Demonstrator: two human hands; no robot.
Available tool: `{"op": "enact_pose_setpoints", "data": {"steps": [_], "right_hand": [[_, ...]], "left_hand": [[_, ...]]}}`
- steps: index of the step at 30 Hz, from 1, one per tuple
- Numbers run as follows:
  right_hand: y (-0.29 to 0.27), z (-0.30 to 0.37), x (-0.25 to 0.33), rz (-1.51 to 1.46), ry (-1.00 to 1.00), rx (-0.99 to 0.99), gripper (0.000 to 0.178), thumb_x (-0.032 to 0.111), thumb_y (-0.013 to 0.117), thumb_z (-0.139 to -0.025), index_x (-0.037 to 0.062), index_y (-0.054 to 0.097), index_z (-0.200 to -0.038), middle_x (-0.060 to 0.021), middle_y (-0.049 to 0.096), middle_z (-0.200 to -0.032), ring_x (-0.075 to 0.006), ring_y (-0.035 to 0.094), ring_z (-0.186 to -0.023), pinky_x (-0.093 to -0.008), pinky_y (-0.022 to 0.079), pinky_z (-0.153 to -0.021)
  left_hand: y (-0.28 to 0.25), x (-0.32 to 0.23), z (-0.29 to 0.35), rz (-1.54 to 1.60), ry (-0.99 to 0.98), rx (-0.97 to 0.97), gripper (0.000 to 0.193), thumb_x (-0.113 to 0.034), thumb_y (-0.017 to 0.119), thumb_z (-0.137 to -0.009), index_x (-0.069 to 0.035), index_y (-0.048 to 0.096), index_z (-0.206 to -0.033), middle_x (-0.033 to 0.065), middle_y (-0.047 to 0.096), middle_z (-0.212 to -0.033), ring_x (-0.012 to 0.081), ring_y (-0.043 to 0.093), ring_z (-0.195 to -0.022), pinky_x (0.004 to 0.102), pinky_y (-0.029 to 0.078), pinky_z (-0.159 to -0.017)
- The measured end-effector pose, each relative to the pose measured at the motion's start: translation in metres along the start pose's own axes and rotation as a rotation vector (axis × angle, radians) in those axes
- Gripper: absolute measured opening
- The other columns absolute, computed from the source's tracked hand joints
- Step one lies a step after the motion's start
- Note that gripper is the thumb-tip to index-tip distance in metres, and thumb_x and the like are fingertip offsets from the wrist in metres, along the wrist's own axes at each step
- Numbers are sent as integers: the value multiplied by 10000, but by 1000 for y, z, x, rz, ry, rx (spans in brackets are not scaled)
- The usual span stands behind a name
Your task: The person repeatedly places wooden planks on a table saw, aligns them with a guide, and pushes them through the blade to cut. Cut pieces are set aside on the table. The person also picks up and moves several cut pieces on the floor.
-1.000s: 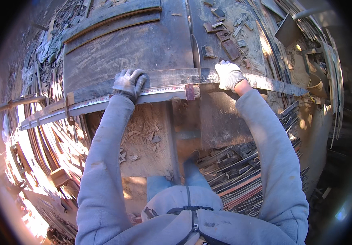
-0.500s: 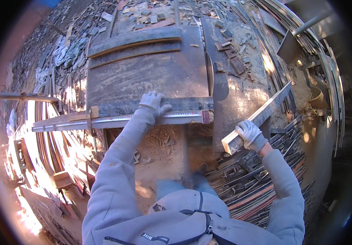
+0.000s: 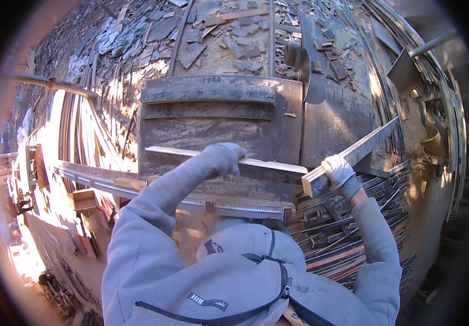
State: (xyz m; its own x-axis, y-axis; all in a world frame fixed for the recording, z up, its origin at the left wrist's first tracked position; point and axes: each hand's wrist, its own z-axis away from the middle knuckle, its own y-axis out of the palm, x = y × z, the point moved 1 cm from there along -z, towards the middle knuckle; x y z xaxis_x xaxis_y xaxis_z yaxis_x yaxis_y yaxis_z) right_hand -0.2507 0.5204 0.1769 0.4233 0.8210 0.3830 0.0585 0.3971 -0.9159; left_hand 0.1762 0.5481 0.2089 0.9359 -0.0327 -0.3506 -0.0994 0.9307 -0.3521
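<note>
My gloved left hand (image 3: 229, 156) is closed over a dark plywood strip (image 3: 275, 173) on the saw table, fingers across its pale edge and thumb on the dark face. My gloved right hand (image 3: 339, 171) grips a short stack of plywood strips (image 3: 373, 138) near its close end. That stack slants away to the right, its cut end almost touching the left strip's right end. Close to my waist runs a metal fence (image 3: 234, 206) with a measuring scale. Two more dark strips, one upper (image 3: 207, 95) and one lower (image 3: 207, 111), lie on the table's far part.
A round saw blade (image 3: 316, 76) stands upright beyond the table's right side. The dark sliding table (image 3: 191, 130) has sawdust on it. Offcuts (image 3: 240, 46) litter the far ground. Stacked strips (image 3: 343, 255) lie at the lower right, and a metal pipe (image 3: 49, 82) crosses on the left.
The table and fence have come nearer to my body. My left hand has moved off the fence side with the strip, now farther up the table. The right-hand stack has shifted slightly rightward.
</note>
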Motion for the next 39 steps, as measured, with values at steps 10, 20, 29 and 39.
{"op": "enact_pose_setpoints", "data": {"steps": [10,20,29,39], "right_hand": [[-10,-6,18,-14,142,53,452,61,743,-662,37,635,-1099,-166,630,-1057,-387,645,-1052,-462,556,-864],[-14,-22,25,-22,185,52,482,52,748,-666,54,626,-1132,-169,632,-1091,-397,631,-1072,-466,554,-888],[-11,-27,23,-5,224,123,557,48,753,-653,32,632,-1197,-173,635,-1170,-401,629,-1116,-472,553,-934],[42,-90,76,98,200,367,412,135,804,-685,113,686,-1080,-102,642,-1104,-275,629,-1099,-388,498,-916]], "left_hand": [[-18,120,27,282,-226,-194,676,-216,922,-740,-102,695,-1366,149,757,-1227,326,704,-1177,414,539,-1040],[68,111,6,2,-425,-1184,659,-394,932,-783,-82,680,-1305,126,672,-1281,294,589,-1286,428,502,-1070],[129,142,-34,2224,-411,-1240,707,-417,805,-967,-25,532,-1489,177,571,-1462,331,549,-1360,474,584,-1053],[117,47,-26,1874,-394,-1033,1104,-450,872,-894,7,231,-1668,271,434,-1609,391,470,-1473,492,440,-1208]]}}
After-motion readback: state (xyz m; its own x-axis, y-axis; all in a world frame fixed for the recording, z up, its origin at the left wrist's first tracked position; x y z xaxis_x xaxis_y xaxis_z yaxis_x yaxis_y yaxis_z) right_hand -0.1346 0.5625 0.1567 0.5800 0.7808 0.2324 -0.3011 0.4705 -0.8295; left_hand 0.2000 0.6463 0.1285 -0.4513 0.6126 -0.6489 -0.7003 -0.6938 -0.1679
